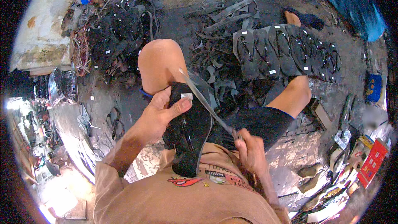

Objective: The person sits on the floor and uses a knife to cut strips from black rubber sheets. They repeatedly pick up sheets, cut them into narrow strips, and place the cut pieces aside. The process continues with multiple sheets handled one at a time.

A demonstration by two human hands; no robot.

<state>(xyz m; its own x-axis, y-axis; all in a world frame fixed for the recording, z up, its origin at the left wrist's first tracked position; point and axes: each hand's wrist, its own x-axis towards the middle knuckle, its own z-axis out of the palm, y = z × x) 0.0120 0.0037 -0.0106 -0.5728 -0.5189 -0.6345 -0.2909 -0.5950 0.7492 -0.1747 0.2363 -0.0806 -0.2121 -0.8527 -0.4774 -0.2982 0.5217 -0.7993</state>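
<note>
A black flip-flop [188, 126] lies lengthwise over my lap, its heel end against my tan shirt. My left hand [159, 112] grips it near the far end, thumb on top beside a small white label [186, 96] and the fingers partly hidden beneath. My right hand [251, 149] is closed around the near end of a long, thin grey strip [203, 101]. That strip slants along the sole's right edge up to my left knee; whether it is a blade or a rubber trimming I cannot tell.
Finished black flip-flops [286, 54] lie in an overlapping row beyond my right leg. Dark rubber offcuts [232, 16] cover the floor ahead, with a black pile [124, 33] to their left. A blue bag [352, 6] sits far right; a red card [373, 162] lies among clutter nearer.
</note>
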